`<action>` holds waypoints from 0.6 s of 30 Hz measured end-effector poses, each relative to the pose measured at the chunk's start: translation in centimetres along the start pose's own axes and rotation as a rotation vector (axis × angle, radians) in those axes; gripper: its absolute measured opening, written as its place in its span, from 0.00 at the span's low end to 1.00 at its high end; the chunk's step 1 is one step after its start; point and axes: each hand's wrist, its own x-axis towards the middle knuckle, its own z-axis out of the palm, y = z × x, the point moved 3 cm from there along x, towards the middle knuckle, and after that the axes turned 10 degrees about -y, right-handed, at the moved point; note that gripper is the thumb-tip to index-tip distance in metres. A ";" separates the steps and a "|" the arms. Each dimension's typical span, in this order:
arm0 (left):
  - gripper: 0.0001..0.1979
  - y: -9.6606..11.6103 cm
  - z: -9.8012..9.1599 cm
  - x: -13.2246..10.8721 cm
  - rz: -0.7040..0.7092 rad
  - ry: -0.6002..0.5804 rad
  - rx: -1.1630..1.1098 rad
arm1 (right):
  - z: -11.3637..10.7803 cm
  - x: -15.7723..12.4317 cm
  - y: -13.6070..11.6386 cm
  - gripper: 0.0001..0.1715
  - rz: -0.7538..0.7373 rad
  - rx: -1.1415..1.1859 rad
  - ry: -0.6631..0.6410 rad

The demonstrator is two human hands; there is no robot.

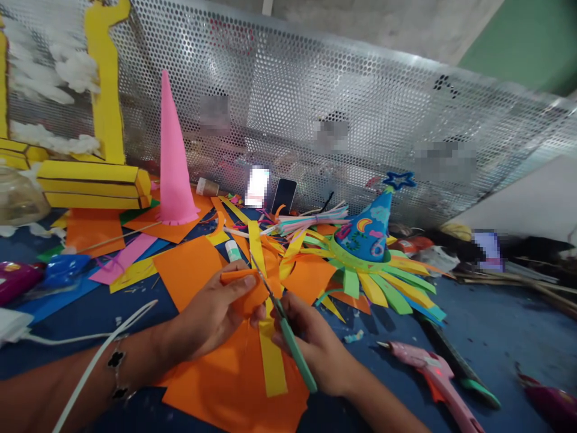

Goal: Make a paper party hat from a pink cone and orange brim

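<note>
My left hand [220, 313] pinches a piece of orange paper [247, 294], curled at its upper edge. Green-handled scissors [291, 337] are in my right hand [311, 343], with fingers around the handles. Their blades point up and to the left, against the orange paper; whether they are cutting into it I cannot tell. Below both hands lie a larger orange sheet [225, 391] and a yellow paper strip [273, 367]. A glue stick [233, 251] is just beyond my left hand.
A pink cone [174, 162] stands behind on the left, beside yellow cardboard pieces [94, 183]. A blue cone hat [367, 231] with a fringe of paper strips is on the right. Nearer lies a pink glue gun [433, 373]. A white cable [103, 361] crosses my left forearm.
</note>
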 end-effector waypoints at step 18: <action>0.12 -0.5 0.4 -0.7 -0.077 -0.190 0.053 | 0.6 -0.4 -0.8 0.29 -0.018 -0.108 0.024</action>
